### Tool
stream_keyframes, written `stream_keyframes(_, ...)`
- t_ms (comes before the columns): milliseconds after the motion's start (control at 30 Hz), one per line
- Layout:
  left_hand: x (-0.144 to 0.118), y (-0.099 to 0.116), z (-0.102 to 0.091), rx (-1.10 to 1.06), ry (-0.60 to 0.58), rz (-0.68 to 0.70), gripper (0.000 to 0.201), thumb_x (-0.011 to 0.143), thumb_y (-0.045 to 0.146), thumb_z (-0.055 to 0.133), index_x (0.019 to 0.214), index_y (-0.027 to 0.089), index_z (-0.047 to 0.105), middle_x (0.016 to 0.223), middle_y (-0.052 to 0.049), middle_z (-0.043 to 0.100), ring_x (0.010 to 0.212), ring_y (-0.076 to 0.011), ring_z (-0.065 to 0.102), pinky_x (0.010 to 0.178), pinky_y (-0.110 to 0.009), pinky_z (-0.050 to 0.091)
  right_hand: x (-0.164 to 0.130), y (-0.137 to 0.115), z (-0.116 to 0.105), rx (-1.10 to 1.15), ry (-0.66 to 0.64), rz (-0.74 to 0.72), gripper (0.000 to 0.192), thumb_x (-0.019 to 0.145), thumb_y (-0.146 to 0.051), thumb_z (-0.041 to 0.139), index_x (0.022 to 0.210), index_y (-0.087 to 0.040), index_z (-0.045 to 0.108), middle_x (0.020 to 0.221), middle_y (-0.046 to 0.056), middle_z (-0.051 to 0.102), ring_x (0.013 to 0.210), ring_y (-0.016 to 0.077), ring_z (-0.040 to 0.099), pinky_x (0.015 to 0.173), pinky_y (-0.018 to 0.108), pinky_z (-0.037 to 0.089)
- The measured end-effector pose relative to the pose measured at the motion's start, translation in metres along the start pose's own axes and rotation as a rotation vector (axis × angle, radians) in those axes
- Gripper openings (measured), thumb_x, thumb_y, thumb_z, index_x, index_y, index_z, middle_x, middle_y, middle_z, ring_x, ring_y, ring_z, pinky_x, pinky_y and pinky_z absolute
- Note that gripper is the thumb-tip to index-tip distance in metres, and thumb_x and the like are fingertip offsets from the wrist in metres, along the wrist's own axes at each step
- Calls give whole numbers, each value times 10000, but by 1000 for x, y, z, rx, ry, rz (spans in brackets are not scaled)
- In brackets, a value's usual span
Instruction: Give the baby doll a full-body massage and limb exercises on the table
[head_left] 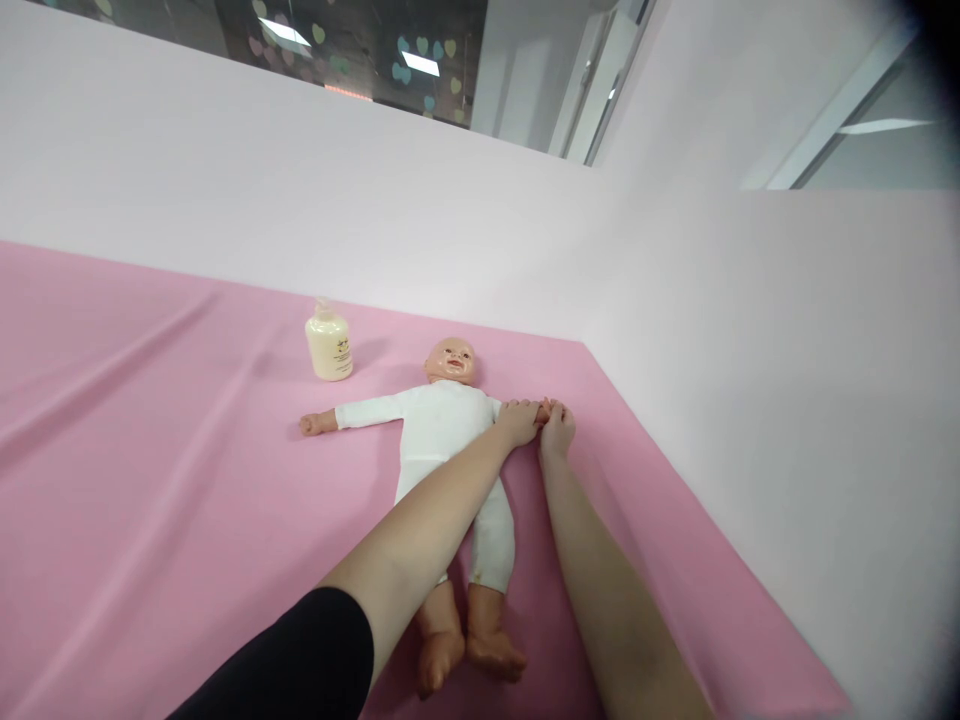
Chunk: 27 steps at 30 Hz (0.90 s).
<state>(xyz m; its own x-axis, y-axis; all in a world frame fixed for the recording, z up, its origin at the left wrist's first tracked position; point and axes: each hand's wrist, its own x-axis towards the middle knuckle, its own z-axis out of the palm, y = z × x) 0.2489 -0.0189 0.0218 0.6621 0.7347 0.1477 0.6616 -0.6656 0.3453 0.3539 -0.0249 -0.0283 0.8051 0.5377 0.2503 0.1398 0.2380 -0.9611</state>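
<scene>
- My left hand (519,421) and right hand (556,430) meet at the baby doll's (442,430) far arm, both curled around its hand.
- The doll lies face up on the pink sheet (150,470), in a white bodysuit.
- A cream lotion bottle (328,343) stands upright near its head, looking full.

Single head-worn view, looks forward and down over both outstretched forearms. Left hand (517,420) and right hand (557,430) sit mid-frame, far end of reach, fairly distant from lens. Pink sheet (150,480) fills the lower frame on both sides of the hands; pale partition walls (750,380) rise beyond and right of them. Picture tilted, wide-angle.
</scene>
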Motion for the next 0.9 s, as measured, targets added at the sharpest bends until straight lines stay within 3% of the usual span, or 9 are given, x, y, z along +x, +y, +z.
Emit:
stream_keyframes(133, 0, 0, 0, -7, 6, 4, 386, 907, 370, 415, 1237, 179, 475, 1245, -108, 568, 1139, -276, 521, 973, -416, 385, 0, 0, 0, 33, -7, 20, 368, 769, -453, 440, 883, -151, 617, 873, 74, 691, 819, 182, 651, 758, 335, 506)
stream_keyframes(367, 0, -1, 1, -23, 4, 20, 408, 917, 342, 398, 1318, 266, 405, 1340, -55, 512, 1146, -258, 515, 967, -417, 386, -1, -1, 2, 58, -4, 55, 380, 772, -455, 407, 891, -151, 603, 911, 86, 682, 821, 191, 654, 734, 345, 520)
stream_keyframes(600, 1, -1, 2, -27, 6, 19, 412, 909, 327, 404, 1318, 275, 411, 1350, -38, 509, 1146, -269, 509, 965, -426, 387, -2, -3, 1, 56, -13, -15, 355, 779, -417, 409, 983, -171, 563, 1036, 89, 631, 945, 175, 625, 859, 338, 487)
stream_keyframes(900, 0, -1, 0, -23, 7, 18, 424, 899, 319, 416, 1319, 262, 401, 1285, -69, 549, 1135, -268, 521, 962, -433, 393, -1, 0, -1, 65, -20, -19, 349, 702, -436, 578, 931, -173, 563, 904, 38, 606, 815, 158, 601, 796, 326, 493)
